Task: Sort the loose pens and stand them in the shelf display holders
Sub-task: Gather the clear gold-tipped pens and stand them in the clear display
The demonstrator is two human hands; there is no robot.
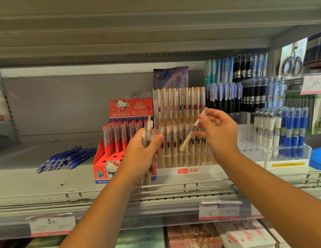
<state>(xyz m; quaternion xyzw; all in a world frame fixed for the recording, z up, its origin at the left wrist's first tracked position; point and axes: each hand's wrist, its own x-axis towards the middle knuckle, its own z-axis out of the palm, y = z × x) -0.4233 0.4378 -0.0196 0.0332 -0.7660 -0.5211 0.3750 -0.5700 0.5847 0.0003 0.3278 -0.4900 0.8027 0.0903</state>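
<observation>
Right hand (218,133) pinches a beige pen (191,133) tip-down before the clear holder (166,170) full of gold-clipped pens (181,101); left hand (141,153) grips a bundle (148,135) beside the partly filled red box (102,163).

I read "HELLO KITTY" on the header of the red display box (131,108) and "Joytop" at its bottom front edge. "hesu 禾硕" on the white base of the clear holder (188,170). Along the shelf (48,179) front edge: left tag (52,224) "5.90", right tag (220,209) "5.00". Far-right upper tag (313,83): "12". Small print is unreadable.
</observation>
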